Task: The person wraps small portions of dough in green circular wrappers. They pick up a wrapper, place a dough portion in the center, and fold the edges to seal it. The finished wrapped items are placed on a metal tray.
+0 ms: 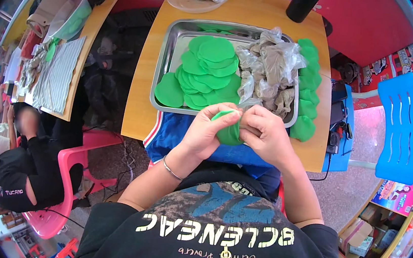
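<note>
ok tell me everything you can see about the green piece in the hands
The green piece is a thin, soft-looking round, like flattened dough, bright green and matt. It is folded or cupped, pinched along its top edge between the left hand and the right hand. It is held above a blue cloth, just in front of the metal tray. Its contents, if any, are hidden.

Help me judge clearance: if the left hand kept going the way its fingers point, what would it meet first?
Probably the right hand, already touching the left hand around the green dough disc; depth is uncertain.
</note>
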A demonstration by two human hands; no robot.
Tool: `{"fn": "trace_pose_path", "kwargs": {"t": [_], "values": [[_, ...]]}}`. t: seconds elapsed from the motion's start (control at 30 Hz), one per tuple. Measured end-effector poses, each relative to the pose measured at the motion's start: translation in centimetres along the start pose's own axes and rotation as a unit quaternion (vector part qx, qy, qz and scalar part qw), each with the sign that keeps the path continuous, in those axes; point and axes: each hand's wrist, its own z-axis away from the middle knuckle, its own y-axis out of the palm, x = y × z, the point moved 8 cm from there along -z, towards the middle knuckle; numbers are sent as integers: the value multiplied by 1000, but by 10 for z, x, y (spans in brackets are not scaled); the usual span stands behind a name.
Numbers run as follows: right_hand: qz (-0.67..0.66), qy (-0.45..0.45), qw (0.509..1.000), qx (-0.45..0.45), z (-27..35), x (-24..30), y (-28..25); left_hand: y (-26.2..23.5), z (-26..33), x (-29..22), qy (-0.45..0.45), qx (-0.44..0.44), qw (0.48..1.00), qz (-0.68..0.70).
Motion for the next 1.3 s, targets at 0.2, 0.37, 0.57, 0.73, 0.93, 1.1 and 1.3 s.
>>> {"fn": "trace_pose_path", "kwargs": {"t": [0.2,0.37,0.57,0.73,0.93,1.1,1.3], "values": [[-118,13,991,-63,3,1,-4,7,0,-1,-13,-8,999,49],[17,-102,994,40,2,18,2,2,3,1,19,27,999,-30],[-172,56,982,-54,0,-7,-4,26,8,-14,69,12,991,-118],[-204,15,978,-45,-1,-4,-8,10,10,-6,48,13,994,-92],[-23,8,990,-141,1,0,-24,26,13,-7,5,5,1000,-29],[28,-56,994,-87,-3,12,-21,7,13,1,-120,73,983,-122],[47,26,990,-128,0,0,-26,22,17,-26,172,-17,938,-299]]}}
